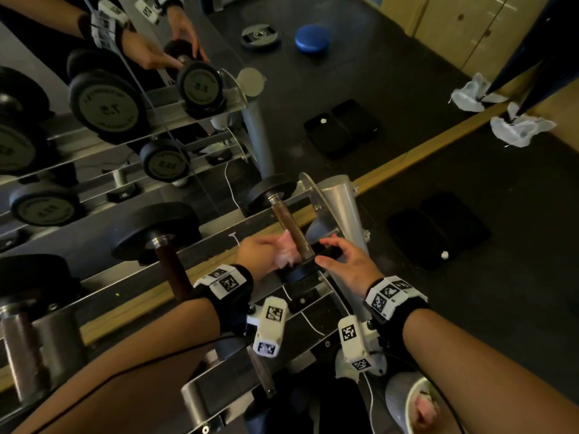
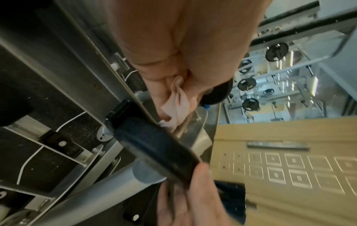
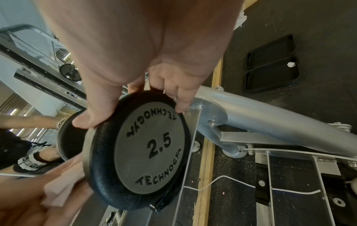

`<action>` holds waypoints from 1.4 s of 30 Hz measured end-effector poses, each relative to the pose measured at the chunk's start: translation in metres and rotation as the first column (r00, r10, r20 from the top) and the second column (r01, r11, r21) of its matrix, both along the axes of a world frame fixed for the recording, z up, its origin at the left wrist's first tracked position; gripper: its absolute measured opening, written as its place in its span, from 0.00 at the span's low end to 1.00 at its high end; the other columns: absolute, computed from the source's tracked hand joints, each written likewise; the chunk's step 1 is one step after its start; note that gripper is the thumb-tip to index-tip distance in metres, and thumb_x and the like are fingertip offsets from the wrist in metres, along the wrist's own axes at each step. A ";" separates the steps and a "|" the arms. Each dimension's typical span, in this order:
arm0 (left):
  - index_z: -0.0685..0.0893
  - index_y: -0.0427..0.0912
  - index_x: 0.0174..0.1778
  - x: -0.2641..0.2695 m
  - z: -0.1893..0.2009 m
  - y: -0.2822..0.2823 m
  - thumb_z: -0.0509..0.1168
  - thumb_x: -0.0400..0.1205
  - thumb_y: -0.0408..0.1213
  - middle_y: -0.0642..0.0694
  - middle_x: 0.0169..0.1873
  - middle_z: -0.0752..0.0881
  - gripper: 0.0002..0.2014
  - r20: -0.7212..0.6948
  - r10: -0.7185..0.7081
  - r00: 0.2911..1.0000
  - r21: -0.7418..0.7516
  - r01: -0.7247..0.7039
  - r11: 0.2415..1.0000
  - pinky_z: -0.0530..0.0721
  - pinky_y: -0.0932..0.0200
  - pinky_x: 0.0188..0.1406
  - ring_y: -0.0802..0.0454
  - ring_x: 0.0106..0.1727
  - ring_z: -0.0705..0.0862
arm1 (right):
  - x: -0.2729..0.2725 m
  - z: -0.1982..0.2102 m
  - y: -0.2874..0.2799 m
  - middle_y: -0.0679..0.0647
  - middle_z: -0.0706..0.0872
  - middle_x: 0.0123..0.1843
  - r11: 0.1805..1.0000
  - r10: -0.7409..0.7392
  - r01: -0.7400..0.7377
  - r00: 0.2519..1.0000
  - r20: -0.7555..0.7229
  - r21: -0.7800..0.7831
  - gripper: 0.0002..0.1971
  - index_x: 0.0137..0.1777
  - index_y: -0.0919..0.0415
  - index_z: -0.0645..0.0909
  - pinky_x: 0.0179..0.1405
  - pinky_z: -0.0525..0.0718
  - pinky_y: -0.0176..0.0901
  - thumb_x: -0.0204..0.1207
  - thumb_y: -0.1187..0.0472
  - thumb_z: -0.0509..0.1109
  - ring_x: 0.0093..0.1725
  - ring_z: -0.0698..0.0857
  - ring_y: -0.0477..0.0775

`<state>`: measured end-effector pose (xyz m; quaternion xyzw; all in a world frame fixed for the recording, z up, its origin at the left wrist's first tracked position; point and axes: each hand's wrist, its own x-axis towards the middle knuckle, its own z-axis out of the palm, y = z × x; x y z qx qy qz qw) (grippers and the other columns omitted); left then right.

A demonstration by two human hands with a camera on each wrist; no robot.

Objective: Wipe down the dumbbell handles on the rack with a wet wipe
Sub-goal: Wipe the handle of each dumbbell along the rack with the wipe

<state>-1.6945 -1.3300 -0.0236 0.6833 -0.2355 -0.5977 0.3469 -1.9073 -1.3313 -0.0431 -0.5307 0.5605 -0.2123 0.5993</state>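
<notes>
From the head view, the left hand (image 1: 255,250) pinched a pink wet wipe (image 1: 286,250) against the near end of the handle (image 1: 291,228) of the end dumbbell on the rack (image 1: 340,195), so wiping looked underway, with the neighbouring handles apparently still to do. The left wrist view showed the wipe bunched between curled fingers (image 2: 154,85). In the right wrist view the right hand (image 3: 146,64) curled thumb and fingers round the rim of the 2.5 weight plate (image 3: 142,152), steadying it, the wipe just beside that plate.
</notes>
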 end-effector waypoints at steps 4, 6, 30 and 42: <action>0.81 0.28 0.70 0.007 0.001 -0.022 0.62 0.87 0.25 0.33 0.51 0.87 0.15 -0.101 0.238 0.966 0.025 -0.237 0.971 0.83 0.50 0.61 0.40 0.50 0.87 | -0.001 -0.002 0.000 0.42 0.82 0.68 1.000 -0.003 0.003 1.000 0.008 0.006 0.28 0.64 0.35 0.79 0.74 0.77 0.58 0.61 0.36 0.78 0.69 0.80 0.47; 0.79 0.26 0.71 -0.004 0.003 -0.026 0.63 0.87 0.26 0.31 0.52 0.85 0.16 -0.192 0.262 0.946 0.013 -0.265 0.964 0.83 0.49 0.58 0.41 0.48 0.84 | -0.001 -0.005 -0.001 0.47 0.74 0.78 0.998 0.027 -0.026 0.999 -0.032 0.052 0.31 0.71 0.33 0.72 0.77 0.71 0.57 0.67 0.36 0.76 0.77 0.74 0.53; 0.89 0.37 0.58 -0.025 -0.009 -0.006 0.55 0.86 0.20 0.39 0.49 0.92 0.18 -0.253 0.190 0.949 0.079 -0.175 0.981 0.87 0.63 0.33 0.52 0.42 0.92 | -0.006 -0.010 -0.008 0.56 0.70 0.81 0.982 0.118 -0.098 0.986 -0.116 0.162 0.43 0.83 0.35 0.54 0.67 0.72 0.50 0.70 0.28 0.68 0.76 0.73 0.58; 0.89 0.38 0.59 -0.019 -0.011 -0.007 0.65 0.87 0.40 0.40 0.38 0.93 0.12 -0.062 0.128 0.990 0.085 -0.123 0.989 0.89 0.49 0.49 0.42 0.42 0.92 | -0.005 -0.007 -0.008 0.55 0.71 0.81 0.984 0.091 -0.082 0.995 -0.051 0.159 0.40 0.82 0.36 0.58 0.61 0.76 0.45 0.71 0.34 0.70 0.75 0.73 0.56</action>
